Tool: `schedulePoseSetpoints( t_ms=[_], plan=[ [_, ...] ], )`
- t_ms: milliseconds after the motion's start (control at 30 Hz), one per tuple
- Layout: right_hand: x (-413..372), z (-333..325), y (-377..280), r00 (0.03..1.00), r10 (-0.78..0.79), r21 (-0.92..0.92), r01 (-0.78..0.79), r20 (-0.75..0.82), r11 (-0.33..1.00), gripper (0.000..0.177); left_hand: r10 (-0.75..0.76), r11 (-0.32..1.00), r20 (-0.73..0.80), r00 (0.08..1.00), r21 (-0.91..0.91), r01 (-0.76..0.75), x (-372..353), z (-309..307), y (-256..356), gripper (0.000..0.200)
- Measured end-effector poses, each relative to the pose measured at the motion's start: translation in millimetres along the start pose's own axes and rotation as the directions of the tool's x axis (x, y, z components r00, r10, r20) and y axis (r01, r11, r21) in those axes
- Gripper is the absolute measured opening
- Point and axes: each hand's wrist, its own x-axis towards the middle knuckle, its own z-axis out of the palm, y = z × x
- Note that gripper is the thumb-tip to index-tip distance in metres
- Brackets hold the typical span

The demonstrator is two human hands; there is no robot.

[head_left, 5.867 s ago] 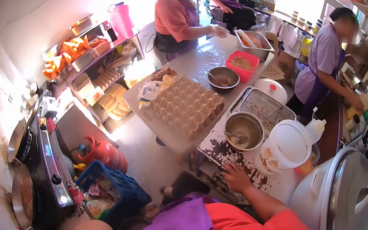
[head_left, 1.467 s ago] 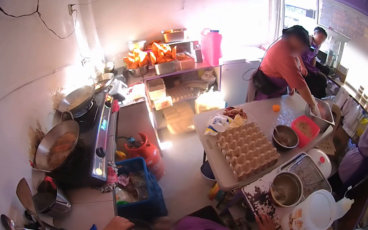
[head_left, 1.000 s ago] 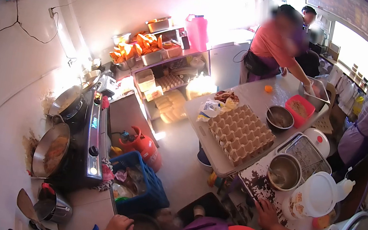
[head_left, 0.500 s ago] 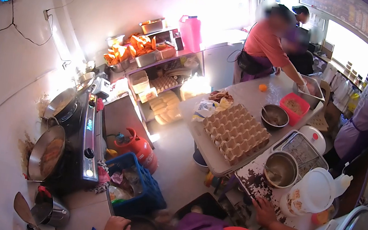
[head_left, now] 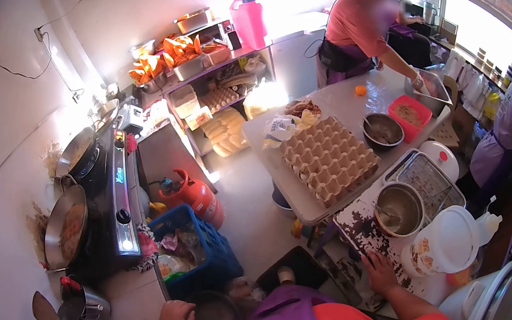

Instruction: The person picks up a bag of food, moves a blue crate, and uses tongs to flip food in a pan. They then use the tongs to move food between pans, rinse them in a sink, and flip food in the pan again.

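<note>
My left hand [head_left: 176, 316] rests at the edge of the tiled counter [head_left: 123, 290], fingers loosely laid down, with nothing visible in it. Just right of it is a dark round thing [head_left: 212, 317] whose kind I cannot make out. My right hand [head_left: 380, 271] lies with fingers apart on the edge of the worn, peeling table [head_left: 356, 228]. Nearest to that hand on this table are a metal pot [head_left: 399, 209] with a utensil inside and a white lidded bucket [head_left: 440, 246]. A wire-rack tray [head_left: 430, 181] stands behind the pot.
Two woks [head_left: 65, 230] sit on the stove [head_left: 120, 192] at left. A red gas cylinder [head_left: 196, 197] and a blue crate [head_left: 198, 248] stand on the floor. Egg trays [head_left: 329, 161] lie on the middle table. Co-workers [head_left: 357, 28] stand at the back and right.
The view has tilted and shifted slightly. My hands stay at the counter and the table edge. The co-worker at right has raised their forearms.
</note>
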Motion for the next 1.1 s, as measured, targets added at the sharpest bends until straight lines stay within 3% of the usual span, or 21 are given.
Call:
schedulePoseSetpoints(
  t_ms=[267,800,1100],
  plan=[
    [0,4,0,1.0,0.012,-0.032,-0.012,-0.009,0.999,0.054,-0.009,1.0,0.06,0.998,0.0,0.009,4,-3,-3,0.016],
    [-3,9,3,0.999,-0.002,-0.053,0.004,0.036,0.999,0.056,-0.031,1.0,-0.004,1.0,-0.002,0.031,0,1,-2,0.018],
    [-4,4,1,1.0,-0.001,0.025,0.001,0.005,1.0,0.059,-0.014,1.0,0.006,1.0,-0.005,0.014,1,0,0,0.017]
  ],
)
